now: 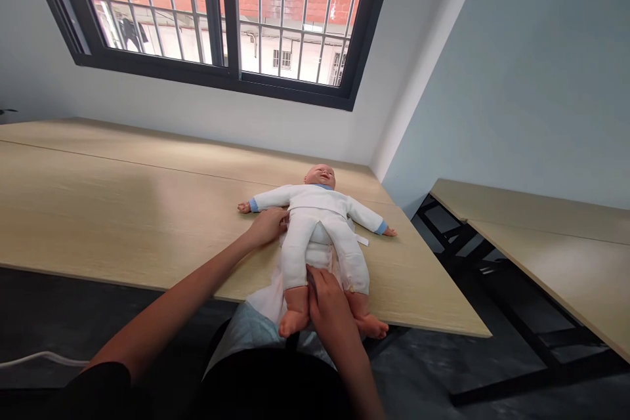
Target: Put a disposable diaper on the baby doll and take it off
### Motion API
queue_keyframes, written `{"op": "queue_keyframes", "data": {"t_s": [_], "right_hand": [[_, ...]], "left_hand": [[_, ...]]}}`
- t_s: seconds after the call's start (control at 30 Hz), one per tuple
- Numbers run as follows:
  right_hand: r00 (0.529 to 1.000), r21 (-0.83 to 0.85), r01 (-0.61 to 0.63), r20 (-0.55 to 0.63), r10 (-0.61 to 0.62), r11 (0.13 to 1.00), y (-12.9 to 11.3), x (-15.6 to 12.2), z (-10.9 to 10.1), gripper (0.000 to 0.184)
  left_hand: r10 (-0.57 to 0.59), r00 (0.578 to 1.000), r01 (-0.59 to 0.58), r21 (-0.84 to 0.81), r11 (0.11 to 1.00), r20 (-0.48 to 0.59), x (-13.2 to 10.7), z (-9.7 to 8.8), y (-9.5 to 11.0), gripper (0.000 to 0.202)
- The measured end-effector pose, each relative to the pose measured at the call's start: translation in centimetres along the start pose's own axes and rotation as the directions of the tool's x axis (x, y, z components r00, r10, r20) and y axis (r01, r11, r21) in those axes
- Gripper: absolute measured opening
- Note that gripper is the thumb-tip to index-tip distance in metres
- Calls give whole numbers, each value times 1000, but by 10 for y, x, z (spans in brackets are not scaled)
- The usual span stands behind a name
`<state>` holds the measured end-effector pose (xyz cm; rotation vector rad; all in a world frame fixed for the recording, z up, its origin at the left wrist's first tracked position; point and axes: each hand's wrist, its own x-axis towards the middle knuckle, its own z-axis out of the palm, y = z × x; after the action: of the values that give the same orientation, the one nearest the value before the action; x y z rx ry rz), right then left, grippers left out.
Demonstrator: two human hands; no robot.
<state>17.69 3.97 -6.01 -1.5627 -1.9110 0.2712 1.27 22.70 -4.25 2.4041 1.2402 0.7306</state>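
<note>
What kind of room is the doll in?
Maybe a classroom or practice room, but I can't be sure. The doll lies on a big wooden-topped table, a similar table stands nearby, and there's a window with bars.

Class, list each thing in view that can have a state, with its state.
Doll: face up, arms spread, legs apart.
White outfit: worn.
Left hand: beside the doll's hip, grip unclear.
Right hand: between the doll's lower legs, grip unclear.
White sheet: rumpled, partly hidden.
Window: barred; open or shut unclear.
</note>
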Motion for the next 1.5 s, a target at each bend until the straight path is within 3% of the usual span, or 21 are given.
{"op": "queue_keyframes", "data": {"t_s": [0.23,0.4,0.5,0.63,0.73,0.87,1.0,1.1,1.2,1.3,1.4,1.5], "right_hand": [[1000,73,9,-27,-7,997,-1,-3,-3,39],[1000,58,2,-24,-1,998,-1,-3,-2,38],[1000,57,1,-30,1,998,1,-2,0,39],[999,74,2,-54,2,997,1,-3,0,39],[999,87,-1,-39,4,996,1,-4,-1,38],[999,84,-3,-35,6,996,1,-3,-1,38],[999,65,-21,-34,24,998,0,-4,0,38],[1000,18,9,-12,-9,1000,-1,-4,-3,39],[1000,-74,13,-13,-14,997,0,3,-9,37],[999,-198,33,-5,-34,980,3,15,-12,35],[994,-284,106,66,-91,953,7,22,-10,39],[987,-328,116,140,-73,937,8,18,-5,45]], "left_hand": [[-139,990,139,-38,990,9,4,-17,-27,19],[-207,975,213,62,975,-83,-3,-19,-31,21],[-149,982,164,127,978,-118,-6,-16,-24,14],[33,998,-23,155,988,-58,-8,-13,-11,30],[62,997,-53,159,986,-51,-6,-14,-6,25],[-85,983,108,137,985,-165,-5,-19,-13,15],[-266,928,297,86,951,-262,-8,-27,-26,29],[-318,892,358,72,931,-321,-9,-34,-29,16],[-259,884,309,71,948,-390,-11,-39,-14,12],[-140,904,172,44,984,-403,-27,-34,25,17],[20,958,-65,-146,987,-286,-65,-15,73,26],[-3,992,-19,-172,985,-127,-106,6,109,40]]}}
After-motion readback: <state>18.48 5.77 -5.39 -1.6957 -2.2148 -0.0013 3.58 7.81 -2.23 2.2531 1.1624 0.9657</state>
